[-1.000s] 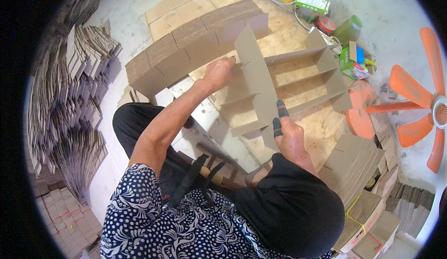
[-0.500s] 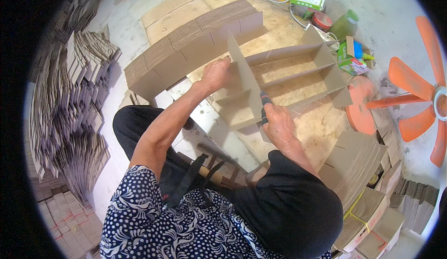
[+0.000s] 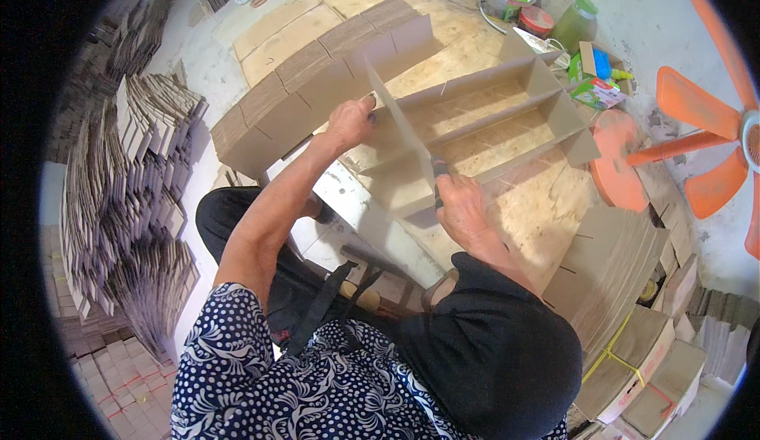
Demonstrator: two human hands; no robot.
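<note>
A grey-brown cardboard divider grid (image 3: pixel 495 135) stands on a wooden board, its long strips parallel and joined at the right end by a short strip. Crossing them nearer to me is another cardboard strip (image 3: pixel 400 119), upright and seen almost edge-on. My left hand (image 3: pixel 351 123) is closed at the far part of this crossing strip, thumb on top. At its near end my right hand (image 3: pixel 461 209) is also closed on the cardboard, with dark coverings on the fingers. The fingertips of both hands are partly hidden.
A long row of stacked slotted cardboard pieces (image 3: pixel 317 84) stands beyond my left hand. More slotted sheets (image 3: pixel 606 274) lie at right. Heaped cardboard (image 3: pixel 142 187) fills the left. An orange fan (image 3: pixel 697 139), a green jar (image 3: pixel 575 22) and a small open box (image 3: pixel 598 76) are at right.
The crossing strip has turned more edge-on and leans differently. Both hands have shifted slightly left in the picture, still at the strip, while the whole view has moved a little.
</note>
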